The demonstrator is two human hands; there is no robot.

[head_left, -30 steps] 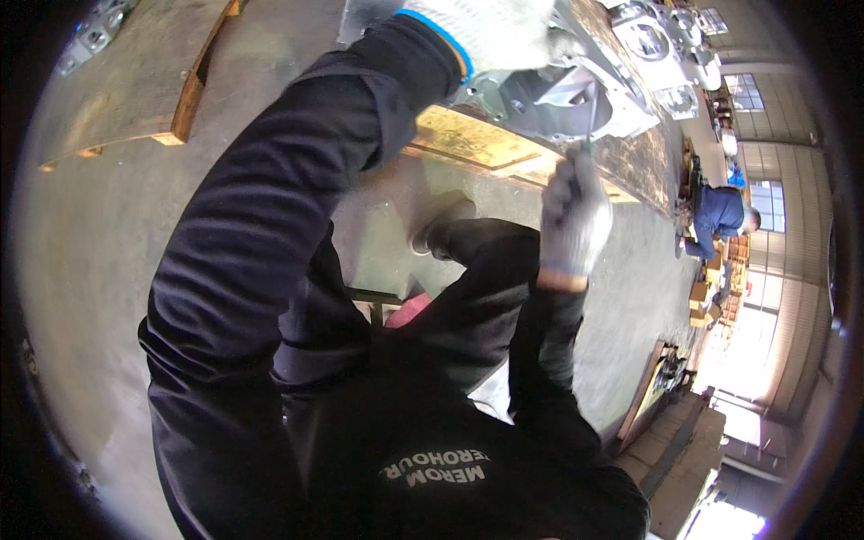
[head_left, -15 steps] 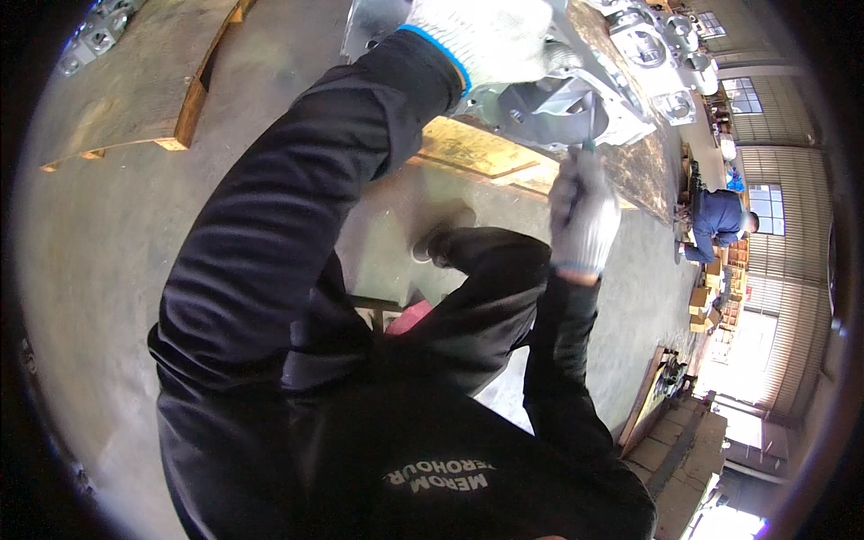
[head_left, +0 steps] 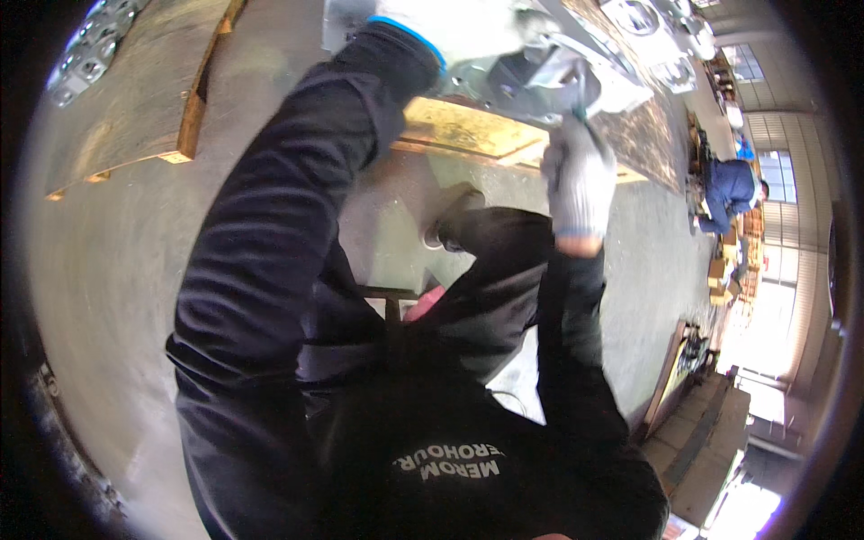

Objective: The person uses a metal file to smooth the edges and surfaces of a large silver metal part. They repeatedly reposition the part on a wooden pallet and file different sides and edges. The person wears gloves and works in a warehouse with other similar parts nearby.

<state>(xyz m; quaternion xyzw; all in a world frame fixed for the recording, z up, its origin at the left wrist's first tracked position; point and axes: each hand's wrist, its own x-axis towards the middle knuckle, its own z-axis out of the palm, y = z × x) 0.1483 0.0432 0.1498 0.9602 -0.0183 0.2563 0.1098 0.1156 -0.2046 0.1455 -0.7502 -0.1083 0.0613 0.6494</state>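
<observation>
A silvery metal casting (head_left: 531,90) with a large round opening lies on a wooden pallet (head_left: 477,128) in front of me. My left hand (head_left: 477,22), in a white knit glove with a blue cuff, rests on the casting's far left part; glare and blur hide how its fingers lie. My right hand (head_left: 580,180), in a greyish-white glove, is closed round a slim hand tool (head_left: 579,110), green near the grip. The tool's thin shaft reaches into the casting's opening, and its tip is not clear.
More metal castings (head_left: 643,18) stand at the far right of the pallet. Another wooden pallet (head_left: 135,99) with castings (head_left: 90,58) is at the left. A person in blue (head_left: 727,193) bends near cartons (head_left: 723,270) at the right. Below me shows concrete floor (head_left: 387,216).
The view has shifted slightly, so the casting and both hands sit higher in it. My right hand keeps its grip on the tool, whose shaft stays at the opening.
</observation>
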